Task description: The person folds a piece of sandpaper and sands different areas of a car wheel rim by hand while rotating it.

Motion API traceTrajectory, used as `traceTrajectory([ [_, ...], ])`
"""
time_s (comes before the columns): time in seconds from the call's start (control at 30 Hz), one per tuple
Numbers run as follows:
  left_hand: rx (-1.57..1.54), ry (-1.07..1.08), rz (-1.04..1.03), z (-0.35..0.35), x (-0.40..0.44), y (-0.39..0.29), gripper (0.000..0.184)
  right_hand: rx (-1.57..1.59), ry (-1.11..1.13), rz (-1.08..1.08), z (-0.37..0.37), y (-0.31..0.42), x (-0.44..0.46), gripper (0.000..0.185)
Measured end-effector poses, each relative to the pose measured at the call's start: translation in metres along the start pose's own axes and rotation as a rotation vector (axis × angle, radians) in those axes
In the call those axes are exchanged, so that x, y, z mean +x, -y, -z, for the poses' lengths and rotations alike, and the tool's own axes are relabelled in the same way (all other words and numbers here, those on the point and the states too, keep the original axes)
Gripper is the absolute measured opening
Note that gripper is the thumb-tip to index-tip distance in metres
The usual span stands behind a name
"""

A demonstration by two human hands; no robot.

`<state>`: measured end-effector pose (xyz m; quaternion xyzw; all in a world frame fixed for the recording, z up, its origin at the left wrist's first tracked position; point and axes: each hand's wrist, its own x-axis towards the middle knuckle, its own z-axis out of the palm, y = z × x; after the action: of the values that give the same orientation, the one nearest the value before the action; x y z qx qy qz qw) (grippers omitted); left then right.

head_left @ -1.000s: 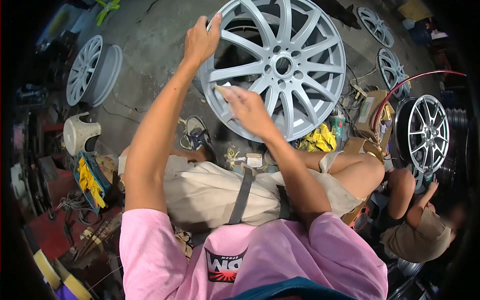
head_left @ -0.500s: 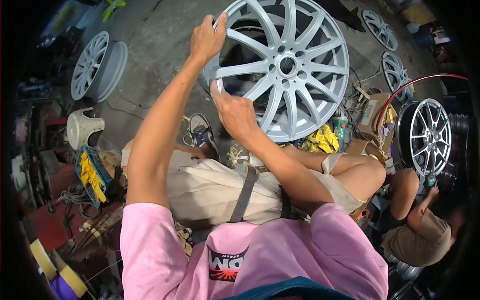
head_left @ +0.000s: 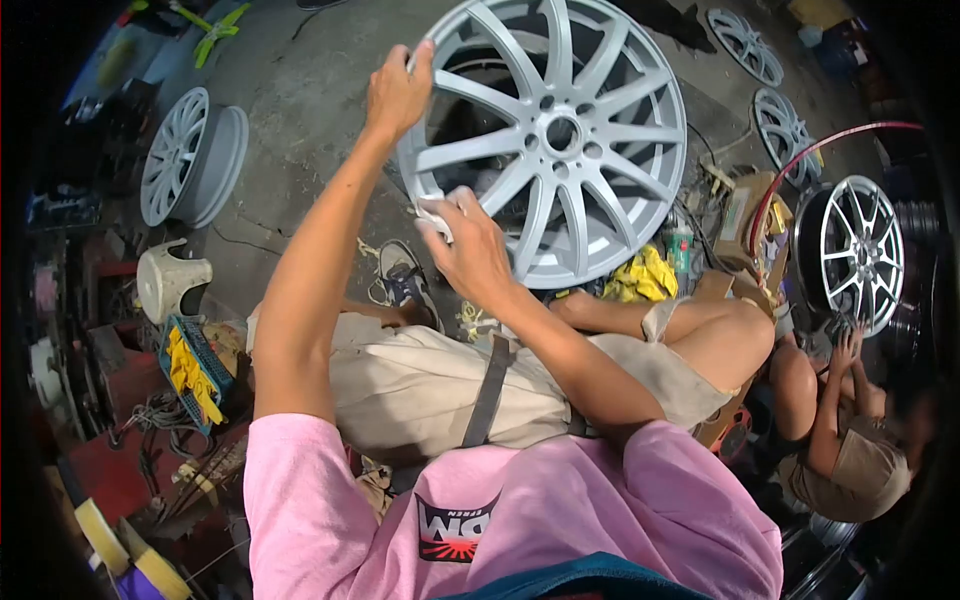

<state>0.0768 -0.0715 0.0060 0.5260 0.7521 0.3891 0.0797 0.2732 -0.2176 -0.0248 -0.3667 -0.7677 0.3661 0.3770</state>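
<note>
A large grey multi-spoke wheel rim (head_left: 540,190) stands in front of me, its face toward me. My left hand (head_left: 400,88) grips the rim's upper left edge, fingers hooked over it. At the lower left edge, my right hand (head_left: 468,245) pinches a small whitish pad (head_left: 434,216) against the rim's outer lip. The pad is partly covered by the fingers. Yellow cloth (head_left: 642,276) lies below the rim on the right.
Another grey rim (head_left: 175,160) stands at left, near a white stool (head_left: 172,280) and a blue basket (head_left: 208,368) with yellow cloth. At right, a co-worker (head_left: 850,450) crouches by a silver rim (head_left: 862,255). A red hose (head_left: 800,158) arcs above a cardboard box (head_left: 742,215).
My right hand has moved along the rim's left edge and now sits slightly lower than half a second ago. The co-worker's hands have come together near the silver rim. The view has shifted slightly.
</note>
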Motion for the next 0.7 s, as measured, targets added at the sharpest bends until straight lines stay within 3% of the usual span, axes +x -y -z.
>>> traceTrajectory([
  [0.07, -0.013, 0.031, 0.038, 0.004, 0.000, -0.002, 0.067, 0.023, -0.036, -0.012, -0.009, -0.005, 0.004, 0.016],
  [0.13, 0.010, -0.043, -0.002, 0.002, -0.001, 0.002, 0.067, -0.096, -0.141, 0.107, -0.019, -0.013, 0.005, 0.012],
  [0.27, -0.004, -0.016, -0.023, -0.003, 0.005, 0.005, 0.068, -0.084, -0.187, 0.073, -0.018, -0.021, -0.019, 0.009],
  [0.4, 0.019, -0.010, -0.009, 0.001, 0.001, 0.003, 0.068, -0.023, -0.327, 0.063, -0.039, -0.005, 0.035, 0.006],
  [0.47, 0.027, -0.003, -0.013, 0.004, -0.001, 0.000, 0.068, -0.042, -0.345, 0.064, -0.038, -0.007, 0.030, 0.007],
  [0.57, 0.015, -0.013, -0.030, 0.002, 0.005, 0.001, 0.067, -0.115, -0.165, 0.076, -0.022, -0.021, -0.009, 0.007],
  [0.7, 0.026, 0.004, -0.005, 0.002, 0.002, 0.002, 0.066, -0.126, -0.245, 0.136, -0.034, -0.016, 0.023, 0.010],
])
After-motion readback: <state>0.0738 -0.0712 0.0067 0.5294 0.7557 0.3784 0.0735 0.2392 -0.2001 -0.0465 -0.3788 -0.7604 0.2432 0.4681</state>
